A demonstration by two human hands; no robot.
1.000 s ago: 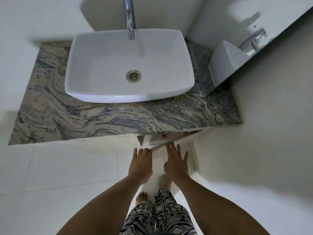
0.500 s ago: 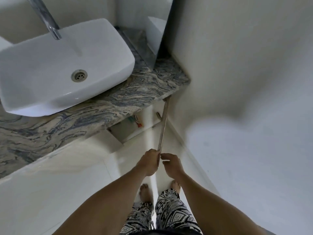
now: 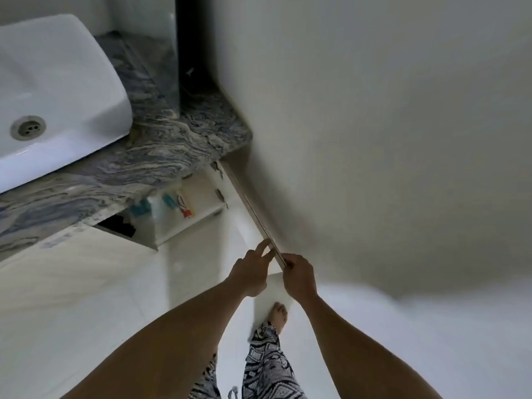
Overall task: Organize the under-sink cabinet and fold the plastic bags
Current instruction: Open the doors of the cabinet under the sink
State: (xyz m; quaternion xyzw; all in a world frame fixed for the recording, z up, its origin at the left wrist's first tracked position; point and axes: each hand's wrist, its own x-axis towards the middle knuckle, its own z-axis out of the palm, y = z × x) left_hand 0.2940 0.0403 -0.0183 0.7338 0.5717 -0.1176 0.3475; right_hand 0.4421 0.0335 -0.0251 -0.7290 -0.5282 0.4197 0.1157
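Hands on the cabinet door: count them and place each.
2. The left hand touches the top edge of the door with straight fingers; the right hand grips that edge just beside it, at the free end. None hidden.

Both forearms enter from the bottom edge and converge near frame centre. Left hand [image 3: 251,273] — fingers [image 3: 263,247] straight, angled up-right, tips laid against the near end of the cabinet door [image 3: 253,212]. Right hand [image 3: 298,279] just beside it — fingers curled, pinching that same edge. My knuckles face up.
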